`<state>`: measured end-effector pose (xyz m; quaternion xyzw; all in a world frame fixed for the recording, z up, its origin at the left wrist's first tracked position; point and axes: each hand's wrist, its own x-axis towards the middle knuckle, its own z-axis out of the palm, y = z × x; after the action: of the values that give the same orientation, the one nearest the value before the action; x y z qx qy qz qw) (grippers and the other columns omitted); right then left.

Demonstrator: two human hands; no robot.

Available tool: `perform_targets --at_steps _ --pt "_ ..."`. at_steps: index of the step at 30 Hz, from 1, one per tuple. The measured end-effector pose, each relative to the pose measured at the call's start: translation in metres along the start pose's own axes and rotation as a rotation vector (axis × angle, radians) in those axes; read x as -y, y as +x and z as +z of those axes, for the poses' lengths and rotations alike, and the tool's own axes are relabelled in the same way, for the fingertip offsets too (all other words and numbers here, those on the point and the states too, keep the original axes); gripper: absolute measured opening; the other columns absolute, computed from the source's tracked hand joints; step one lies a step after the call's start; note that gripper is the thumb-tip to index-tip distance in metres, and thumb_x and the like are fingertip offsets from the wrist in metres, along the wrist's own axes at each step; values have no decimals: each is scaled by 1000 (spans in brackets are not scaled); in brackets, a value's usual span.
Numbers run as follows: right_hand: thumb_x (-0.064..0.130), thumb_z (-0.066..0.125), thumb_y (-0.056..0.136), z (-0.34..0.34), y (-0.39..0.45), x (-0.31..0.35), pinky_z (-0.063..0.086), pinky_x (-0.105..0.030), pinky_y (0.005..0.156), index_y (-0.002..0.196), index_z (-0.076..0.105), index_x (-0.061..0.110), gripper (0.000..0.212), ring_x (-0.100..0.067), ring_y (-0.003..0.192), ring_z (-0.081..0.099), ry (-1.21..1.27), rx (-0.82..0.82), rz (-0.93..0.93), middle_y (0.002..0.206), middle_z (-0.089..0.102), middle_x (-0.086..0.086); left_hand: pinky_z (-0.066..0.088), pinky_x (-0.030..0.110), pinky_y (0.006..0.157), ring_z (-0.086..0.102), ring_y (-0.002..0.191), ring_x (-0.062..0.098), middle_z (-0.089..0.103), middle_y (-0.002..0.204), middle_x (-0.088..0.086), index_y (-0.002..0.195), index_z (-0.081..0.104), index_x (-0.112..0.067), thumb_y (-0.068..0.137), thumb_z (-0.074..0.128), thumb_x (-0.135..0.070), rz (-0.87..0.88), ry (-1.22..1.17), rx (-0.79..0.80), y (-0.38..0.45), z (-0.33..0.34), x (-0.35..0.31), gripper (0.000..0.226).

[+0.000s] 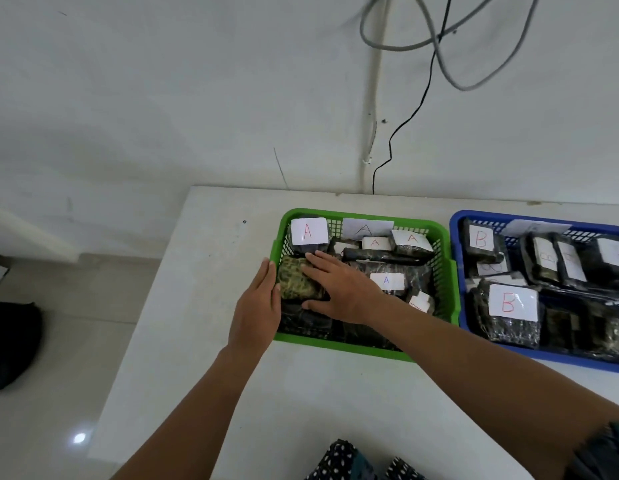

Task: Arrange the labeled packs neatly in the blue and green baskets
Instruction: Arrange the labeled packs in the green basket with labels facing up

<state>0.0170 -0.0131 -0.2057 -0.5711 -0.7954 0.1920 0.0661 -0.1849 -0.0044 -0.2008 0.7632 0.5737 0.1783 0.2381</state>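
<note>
Over the green basket (446, 271), both hands flat-fingered: right hand (342, 289) atop mottled pack (297, 282), left hand (257, 306) beside.

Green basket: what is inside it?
The green basket holds dark wrapped packs, several with white "A" labels, and one greenish pack under the right hand. Both hands cover the packs along its left side, so their labels cannot be seen.

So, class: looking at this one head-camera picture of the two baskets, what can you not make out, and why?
- Head view: the blue basket runs off the right edge, so its full contents are cut off.
- Head view: the right hand covers part of the green-patterned pack; no label shows on it.
- Head view: packs at the near side of the green basket are dark; any labels are unreadable.
- Head view: some small labels in the blue basket are blurred.
</note>
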Motion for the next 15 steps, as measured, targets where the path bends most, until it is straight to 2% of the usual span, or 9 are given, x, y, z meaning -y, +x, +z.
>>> perform_targets --at_steps 4,6,9,11,13,15 --pt "53 49 99 -2 1 -6 31 -45 116 153 36 21 64 -21 151 21 3 1 -10 163 29 -5 38 31 111 51 134 26 48 149 12 141 51 -2 103 49 -17 8 -79 -59 7 2 8 41" --pt "47 43 103 -3 0 -9 39 -45 112 149 42 20 54 -25 144 37 39 -72 -20 155 43 -7 40 34 112 52 133 23 53 146 9 137 57 -6 104 47 -25 -17 -111 -74 11 0 8 39" --pt "37 40 106 -10 0 -7 53 -39 92 136 53 19 38 -24 111 62 216 -226 10 131 64 -5 41 33 111 53 131 20 57 142 7 131 63 -11 104 44 -33 -8 -130 -111 19 -4 2 39" --pt "33 41 106 -16 6 -4 51 -34 77 126 58 17 31 -16 86 62 314 -310 68 107 70 -2 44 34 109 56 128 18 61 138 4 131 64 -15 103 45 -36 24 -153 -131 26 -8 -6 39" --pt "27 43 106 -22 12 -1 44 -31 61 115 62 13 25 -9 66 55 432 -387 170 82 65 4 49 36 103 59 122 14 64 133 -1 134 60 -19 101 47 -43 26 -210 -103 31 -12 -16 43" --pt "26 41 107 -30 16 -1 49 -37 55 105 63 10 28 -17 63 61 620 -401 314 75 63 -1 51 26 97 60 116 8 65 130 -8 138 57 -24 98 52 -49 -6 -272 -69 37 -15 -26 47"
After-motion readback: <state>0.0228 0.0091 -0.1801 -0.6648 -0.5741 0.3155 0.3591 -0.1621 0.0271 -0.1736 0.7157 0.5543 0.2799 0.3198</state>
